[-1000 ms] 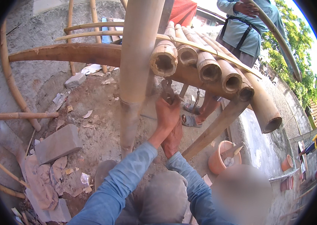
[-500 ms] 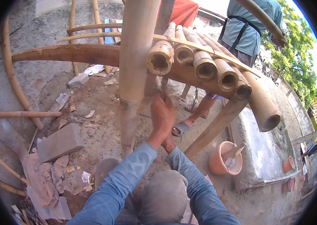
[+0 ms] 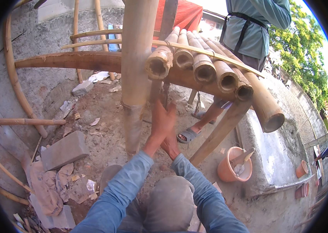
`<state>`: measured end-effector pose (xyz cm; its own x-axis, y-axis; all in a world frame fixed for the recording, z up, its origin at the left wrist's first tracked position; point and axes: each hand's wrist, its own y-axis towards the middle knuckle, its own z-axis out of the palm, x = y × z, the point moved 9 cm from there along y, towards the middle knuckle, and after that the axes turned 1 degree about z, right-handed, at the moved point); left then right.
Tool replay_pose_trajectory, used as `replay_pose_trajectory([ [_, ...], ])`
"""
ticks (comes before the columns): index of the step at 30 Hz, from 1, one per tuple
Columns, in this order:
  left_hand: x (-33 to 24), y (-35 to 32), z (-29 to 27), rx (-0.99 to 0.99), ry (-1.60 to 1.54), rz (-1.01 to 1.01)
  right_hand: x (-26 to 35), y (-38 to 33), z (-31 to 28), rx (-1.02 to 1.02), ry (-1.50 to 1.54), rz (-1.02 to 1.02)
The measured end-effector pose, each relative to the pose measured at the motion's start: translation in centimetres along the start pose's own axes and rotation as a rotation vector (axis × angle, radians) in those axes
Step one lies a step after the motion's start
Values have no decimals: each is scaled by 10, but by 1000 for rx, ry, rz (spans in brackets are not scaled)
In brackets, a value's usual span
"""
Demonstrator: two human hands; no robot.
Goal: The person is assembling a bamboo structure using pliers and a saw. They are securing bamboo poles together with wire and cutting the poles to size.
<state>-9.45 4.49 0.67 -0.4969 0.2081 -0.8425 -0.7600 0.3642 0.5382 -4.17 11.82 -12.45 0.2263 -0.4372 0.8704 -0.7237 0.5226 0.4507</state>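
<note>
My left hand and my right hand are pressed together below a rack of bamboo poles, close to a thick upright bamboo post. The left largely covers the right. Both look closed about the lower end of a dark, slender, upright piece, blurred and partly hidden by my fingers, so its kind is unclear. The poles lie side by side, cut ends toward me, on a brown crossbeam. A thin bamboo strip runs across their tops.
A slanted wooden brace props the beam at right. An orange bucket stands beside a concrete slab. Another person stands behind the poles, one sandalled foot near my hands. A grey block and torn paper lie at left.
My joined hands have shifted slightly left in the picture, and the left hand is more blurred. The person behind has raised an arm. The whole view has shifted a little.
</note>
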Motion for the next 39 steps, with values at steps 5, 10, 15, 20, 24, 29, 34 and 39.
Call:
replay_pose_trajectory([
  [5,-19,1,6,53,-74,161,61,-10,-25,-131,-721,-48],
  [10,-14,2,21,215,-269,40,66,-13,-27,-197,-549,-182],
  [15,-12,3,19,211,-286,14,68,-9,-22,-187,-725,-269],
  [20,-15,5,13,216,-211,8,53,-4,-24,-141,-589,-152],
  [24,-8,13,0,290,-224,-48,53,1,-16,49,-146,-53],
  [29,-7,13,7,335,-498,-194,62,-3,-14,262,24,15],
  [34,5,8,29,595,-664,-430,70,-7,-13,393,181,53],
  [39,0,14,12,532,-225,-217,78,-10,-32,392,-149,26],
])
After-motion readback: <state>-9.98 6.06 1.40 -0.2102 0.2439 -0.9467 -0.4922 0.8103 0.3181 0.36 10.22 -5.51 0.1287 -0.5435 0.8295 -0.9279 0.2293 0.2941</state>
